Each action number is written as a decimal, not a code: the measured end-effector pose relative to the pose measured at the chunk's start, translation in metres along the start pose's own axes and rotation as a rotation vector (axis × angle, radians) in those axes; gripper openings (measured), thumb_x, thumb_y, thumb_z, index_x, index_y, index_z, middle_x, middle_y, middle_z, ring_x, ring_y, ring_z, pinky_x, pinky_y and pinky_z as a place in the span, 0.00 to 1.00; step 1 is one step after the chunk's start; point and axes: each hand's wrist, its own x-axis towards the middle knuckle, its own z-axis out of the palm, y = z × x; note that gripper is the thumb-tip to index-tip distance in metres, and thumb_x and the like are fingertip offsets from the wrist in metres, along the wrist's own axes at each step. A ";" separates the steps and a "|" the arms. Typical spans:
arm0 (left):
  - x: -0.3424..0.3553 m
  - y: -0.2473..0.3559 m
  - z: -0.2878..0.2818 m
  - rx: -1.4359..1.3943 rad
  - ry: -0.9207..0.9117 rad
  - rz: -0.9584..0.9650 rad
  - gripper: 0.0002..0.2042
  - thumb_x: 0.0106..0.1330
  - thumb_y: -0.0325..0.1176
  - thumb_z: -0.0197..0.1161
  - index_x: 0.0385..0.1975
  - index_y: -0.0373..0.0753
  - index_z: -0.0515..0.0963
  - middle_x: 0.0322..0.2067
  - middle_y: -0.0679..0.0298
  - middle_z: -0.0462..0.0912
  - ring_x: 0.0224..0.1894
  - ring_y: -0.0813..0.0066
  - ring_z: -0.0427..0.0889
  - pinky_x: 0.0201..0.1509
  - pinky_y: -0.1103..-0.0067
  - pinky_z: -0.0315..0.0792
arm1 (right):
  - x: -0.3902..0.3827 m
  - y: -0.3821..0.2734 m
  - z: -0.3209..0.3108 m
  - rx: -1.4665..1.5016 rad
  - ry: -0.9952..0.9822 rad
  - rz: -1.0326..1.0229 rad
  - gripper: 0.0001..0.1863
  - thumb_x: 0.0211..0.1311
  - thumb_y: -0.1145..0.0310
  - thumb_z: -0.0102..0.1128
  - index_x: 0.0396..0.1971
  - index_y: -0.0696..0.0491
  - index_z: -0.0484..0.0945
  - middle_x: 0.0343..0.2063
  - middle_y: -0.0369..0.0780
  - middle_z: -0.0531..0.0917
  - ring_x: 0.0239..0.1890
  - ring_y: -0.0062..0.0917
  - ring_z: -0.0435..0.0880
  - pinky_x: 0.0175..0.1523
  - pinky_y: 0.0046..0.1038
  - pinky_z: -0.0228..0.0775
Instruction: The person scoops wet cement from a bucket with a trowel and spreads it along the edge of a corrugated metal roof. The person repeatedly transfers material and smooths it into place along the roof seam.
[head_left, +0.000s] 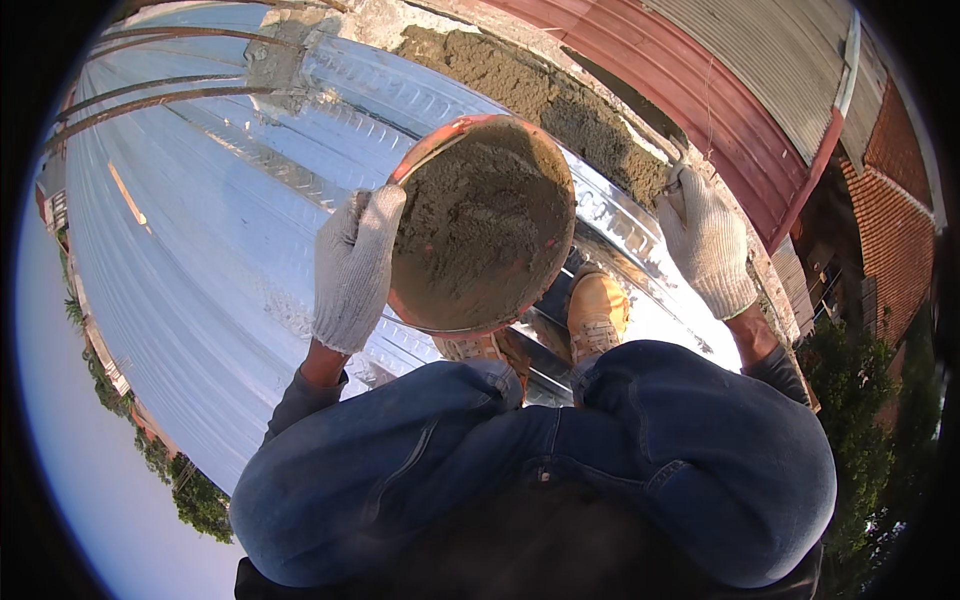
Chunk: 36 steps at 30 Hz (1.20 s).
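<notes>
In a white knit glove, my left hand (360, 260) is closed on the left rim of an orange-red bucket (432, 138). The bucket is tipped so its mouth faces me, and grey-brown wet mortar (480, 225) coats and fills it. A thin wire handle lies along its upper left rim. My gloved right hand (706, 236) is closed beside the near end of a mortar strip (545, 95) along the wall top. Whatever sits in its fingers is too hidden to name.
I squat with tan boots (598, 305) on shiny corrugated metal roofing (200, 240). Bent rusty rebar (150, 98) juts from a concrete stub (277, 60) at the far left. Beyond the wall are a red metal roof (700, 90) and a drop toward trees (845, 410).
</notes>
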 end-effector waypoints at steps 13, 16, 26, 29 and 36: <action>-0.015 0.025 0.034 0.153 -0.077 -0.036 0.17 0.80 0.45 0.76 0.37 0.35 0.86 0.25 0.73 0.78 0.31 0.89 0.73 0.33 0.80 0.71 | 0.021 -0.081 -0.020 -0.231 -0.698 -0.296 0.21 0.82 0.50 0.63 0.43 0.57 0.82 0.31 0.51 0.87 0.38 0.51 0.91 0.46 0.53 0.82; -0.015 0.024 0.041 0.261 -0.058 0.118 0.19 0.78 0.48 0.77 0.39 0.35 0.91 0.22 0.68 0.86 0.28 0.88 0.81 0.31 0.78 0.77 | 0.027 -0.093 -0.009 -0.154 -0.813 -0.339 0.23 0.85 0.51 0.58 0.46 0.59 0.84 0.34 0.53 0.90 0.40 0.52 0.93 0.47 0.52 0.85; -0.001 0.027 0.036 0.032 -0.084 0.083 0.11 0.81 0.38 0.73 0.46 0.36 0.87 0.36 0.73 0.83 0.40 0.89 0.75 0.42 0.84 0.73 | -0.035 -0.095 0.022 0.587 -0.920 -0.110 0.26 0.86 0.49 0.58 0.47 0.63 0.86 0.31 0.49 0.90 0.32 0.34 0.95 0.43 0.38 0.87; 0.014 -0.003 0.004 0.230 -0.072 0.151 0.13 0.85 0.40 0.69 0.53 0.35 0.86 0.43 0.69 0.85 0.46 0.87 0.77 0.48 0.82 0.75 | -0.035 -0.098 0.006 0.681 -0.951 -0.029 0.25 0.87 0.50 0.59 0.45 0.61 0.87 0.27 0.45 0.89 0.29 0.28 0.94 0.40 0.35 0.87; 0.031 -0.032 -0.028 -0.062 0.121 -0.083 0.20 0.87 0.46 0.65 0.55 0.31 0.86 0.42 0.69 0.86 0.46 0.84 0.79 0.50 0.81 0.76 | -0.024 -0.074 -0.020 0.715 -0.846 -0.036 0.22 0.85 0.50 0.63 0.44 0.55 0.89 0.27 0.38 0.88 0.27 0.21 0.87 0.35 0.31 0.81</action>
